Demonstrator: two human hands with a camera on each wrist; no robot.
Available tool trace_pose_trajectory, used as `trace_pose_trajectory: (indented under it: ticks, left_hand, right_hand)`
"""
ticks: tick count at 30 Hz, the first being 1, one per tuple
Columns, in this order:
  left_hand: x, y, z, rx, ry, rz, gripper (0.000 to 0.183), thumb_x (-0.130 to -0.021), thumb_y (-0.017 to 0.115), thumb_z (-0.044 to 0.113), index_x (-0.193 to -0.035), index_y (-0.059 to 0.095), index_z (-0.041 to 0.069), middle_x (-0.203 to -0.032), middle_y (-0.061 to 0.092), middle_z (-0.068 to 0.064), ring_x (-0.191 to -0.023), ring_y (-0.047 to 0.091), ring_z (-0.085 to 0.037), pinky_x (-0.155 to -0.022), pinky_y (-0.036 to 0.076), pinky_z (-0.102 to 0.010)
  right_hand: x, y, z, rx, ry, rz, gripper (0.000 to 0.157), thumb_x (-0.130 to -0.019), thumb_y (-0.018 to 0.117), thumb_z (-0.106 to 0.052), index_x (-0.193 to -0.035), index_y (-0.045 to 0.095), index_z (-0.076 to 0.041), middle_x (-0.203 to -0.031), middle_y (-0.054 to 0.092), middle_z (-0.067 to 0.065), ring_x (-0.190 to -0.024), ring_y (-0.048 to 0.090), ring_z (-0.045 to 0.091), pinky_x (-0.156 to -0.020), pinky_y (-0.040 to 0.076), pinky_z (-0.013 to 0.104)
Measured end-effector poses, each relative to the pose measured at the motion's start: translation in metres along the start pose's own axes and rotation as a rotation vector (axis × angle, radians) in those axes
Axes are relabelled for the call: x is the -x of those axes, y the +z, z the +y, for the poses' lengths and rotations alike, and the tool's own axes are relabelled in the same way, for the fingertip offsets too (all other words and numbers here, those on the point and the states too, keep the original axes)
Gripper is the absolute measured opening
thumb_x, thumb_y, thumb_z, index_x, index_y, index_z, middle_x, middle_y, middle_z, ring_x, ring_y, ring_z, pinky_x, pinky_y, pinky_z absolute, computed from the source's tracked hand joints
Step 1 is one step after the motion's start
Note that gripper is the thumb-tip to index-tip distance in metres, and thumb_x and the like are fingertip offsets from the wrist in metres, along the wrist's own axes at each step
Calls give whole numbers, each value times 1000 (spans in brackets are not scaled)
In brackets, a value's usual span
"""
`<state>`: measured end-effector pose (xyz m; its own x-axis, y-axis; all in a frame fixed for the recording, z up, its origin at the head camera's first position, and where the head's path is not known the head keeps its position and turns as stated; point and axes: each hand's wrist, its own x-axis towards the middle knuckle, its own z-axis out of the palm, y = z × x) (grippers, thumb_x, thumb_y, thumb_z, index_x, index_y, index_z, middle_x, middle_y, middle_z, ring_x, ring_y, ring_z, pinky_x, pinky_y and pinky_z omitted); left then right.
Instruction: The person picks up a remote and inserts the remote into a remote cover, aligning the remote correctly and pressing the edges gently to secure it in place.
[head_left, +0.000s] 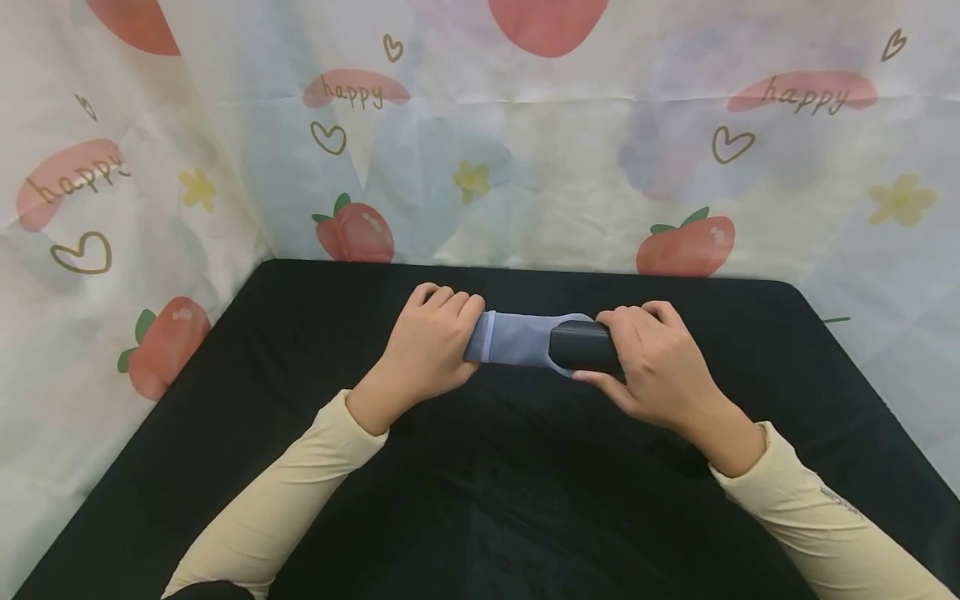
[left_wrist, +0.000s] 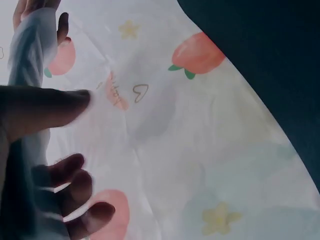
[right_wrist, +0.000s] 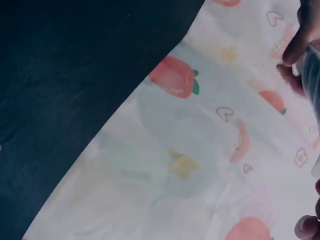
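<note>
A blue-grey cloth sleeve (head_left: pixel 521 340), with a paler band near its left end, is stretched sideways between the two hands above the black table. Out of its rounded right-hand opening shows a black oblong object (head_left: pixel 585 346) with flat faces. The left hand (head_left: pixel 431 342) grips the sleeve's left end, fingers over the top. At the other end, the right hand (head_left: pixel 660 367) holds the black object, its thumb along the lower edge by the sleeve's opening. In the left wrist view the sleeve (left_wrist: pixel 35 50) runs along the left side, dark and partly behind the fingers.
A black cloth-covered table (head_left: pixel 525 483) lies below the hands. Behind it and along the sides hangs a pale curtain (head_left: pixel 555 183) printed with fruit, hearts, flowers and the word "happy". Both forearms wear cream sleeves (head_left: pixel 262 500).
</note>
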<state>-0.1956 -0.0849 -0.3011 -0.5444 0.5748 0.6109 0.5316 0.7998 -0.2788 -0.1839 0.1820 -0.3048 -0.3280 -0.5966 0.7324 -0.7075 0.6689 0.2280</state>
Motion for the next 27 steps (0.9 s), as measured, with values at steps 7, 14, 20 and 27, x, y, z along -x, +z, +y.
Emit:
trace_pose_trajectory:
  ticks: [7, 14, 20, 27]
  left_hand:
    - [5, 2, 2, -5, -32, 17, 38, -66, 77, 31, -85, 55, 6, -71, 64, -4, -67, 63, -19, -81, 47, -36]
    - [5, 4, 11, 9, -116, 48, 33, -66, 75, 27, -80, 54, 6, -61, 60, -3, -61, 62, -18, -79, 47, -35]
    - [2, 2, 20, 5, -122, 54, 29, -69, 72, 29, -78, 55, 7, -59, 59, -2, -59, 62, -16, -77, 47, -35]
    - [1, 1, 24, -34, -136, 33, 33, -68, 74, 32, -80, 57, 7, -60, 62, -2, -59, 62, -15, -78, 46, -35]
  right_hand:
    - [-3, -2, 2, -21, 19, 130, 62, -94, 41, -55, -108, 53, 4, -95, 53, 24, -81, 50, 38, -74, 40, 52]
    - [-11, 9, -8, 96, -172, 424, 40, -94, 53, -37, -70, 54, -4, -79, 50, 15, -72, 48, 32, -72, 42, 50]
    - [-15, 12, -14, 132, -198, 535, 32, -93, 56, -15, -64, 54, -2, -70, 50, 10, -66, 47, 29, -69, 42, 49]
    - [-10, 13, -4, 170, -304, 521, 27, -92, 54, -5, -66, 59, -1, -66, 50, 7, -64, 45, 25, -68, 42, 48]
